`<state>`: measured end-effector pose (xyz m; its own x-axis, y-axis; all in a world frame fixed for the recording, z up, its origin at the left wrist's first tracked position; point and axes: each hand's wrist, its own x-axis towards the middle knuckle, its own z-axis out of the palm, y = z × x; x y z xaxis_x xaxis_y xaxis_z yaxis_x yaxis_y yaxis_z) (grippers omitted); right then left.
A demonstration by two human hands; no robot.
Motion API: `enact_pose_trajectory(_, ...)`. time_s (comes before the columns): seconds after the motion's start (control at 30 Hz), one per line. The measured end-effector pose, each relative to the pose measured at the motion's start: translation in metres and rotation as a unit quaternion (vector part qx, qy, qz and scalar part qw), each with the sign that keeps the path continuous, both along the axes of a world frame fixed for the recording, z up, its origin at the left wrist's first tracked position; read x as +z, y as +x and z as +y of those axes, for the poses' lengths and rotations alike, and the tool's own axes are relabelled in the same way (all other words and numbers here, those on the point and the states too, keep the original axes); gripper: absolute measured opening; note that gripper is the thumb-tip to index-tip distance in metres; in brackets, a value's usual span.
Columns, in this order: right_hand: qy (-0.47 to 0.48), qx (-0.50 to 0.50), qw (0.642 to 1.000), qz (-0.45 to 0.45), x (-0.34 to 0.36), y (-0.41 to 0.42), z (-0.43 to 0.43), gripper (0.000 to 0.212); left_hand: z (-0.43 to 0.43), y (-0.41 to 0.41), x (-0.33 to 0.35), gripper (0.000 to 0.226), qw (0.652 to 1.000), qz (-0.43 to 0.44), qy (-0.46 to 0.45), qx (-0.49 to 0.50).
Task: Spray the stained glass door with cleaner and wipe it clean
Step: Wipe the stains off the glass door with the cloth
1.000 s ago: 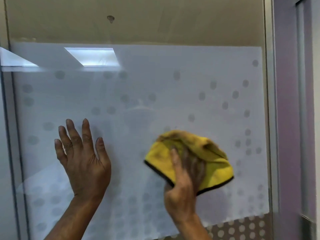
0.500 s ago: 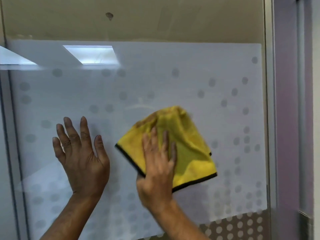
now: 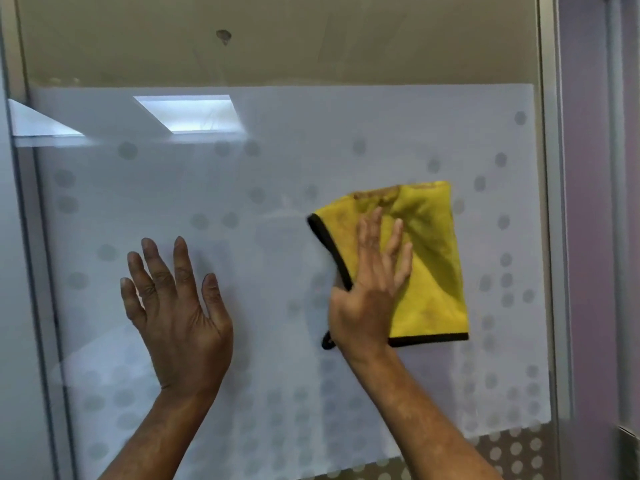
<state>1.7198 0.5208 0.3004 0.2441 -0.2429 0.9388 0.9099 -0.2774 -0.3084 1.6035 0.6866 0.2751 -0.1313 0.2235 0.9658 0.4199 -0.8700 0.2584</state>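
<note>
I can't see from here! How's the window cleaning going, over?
Left hand flat on the glass door, empty. Right hand pressing the yellow cloth flat, mid-wipe. Nothing in the way.

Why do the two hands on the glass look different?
The left hand lies bare on the glass, with nothing under it; the right hand presses a yellow cloth against it. The left hand sits lower and nearer the left edge of the door; the right hand is higher and nearer the right edge. Both are open and flat, fingers pointing up.
</note>
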Motion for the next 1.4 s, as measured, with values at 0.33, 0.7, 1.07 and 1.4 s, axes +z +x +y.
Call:
enact_pose_trajectory(0.33,-0.238,-0.033,0.966,-0.100,-0.113,-0.045,0.038,0.113,0.003,-0.001,0.001,0.060,1.000,-0.005,0.002,0.007)
enact_pose_trajectory(0.7,0.038,-0.106,0.990,0.082,-0.031,0.066,-0.050,0.066,-0.001,0.000,0.001,0.060,1.000,-0.013,-0.001,0.008)
enact_pose_trajectory(1.07,0.150,0.034,0.987,0.037,0.143,0.044,-0.028,0.060,0.004,0.002,-0.001,0.062,1.000,-0.004,0.004,0.018)
enact_pose_trajectory(1.4,-0.185,0.160,0.948,-0.204,0.041,-0.030,0.033,0.061,0.000,-0.005,0.001,0.056,0.999,-0.020,0.011,-0.034)
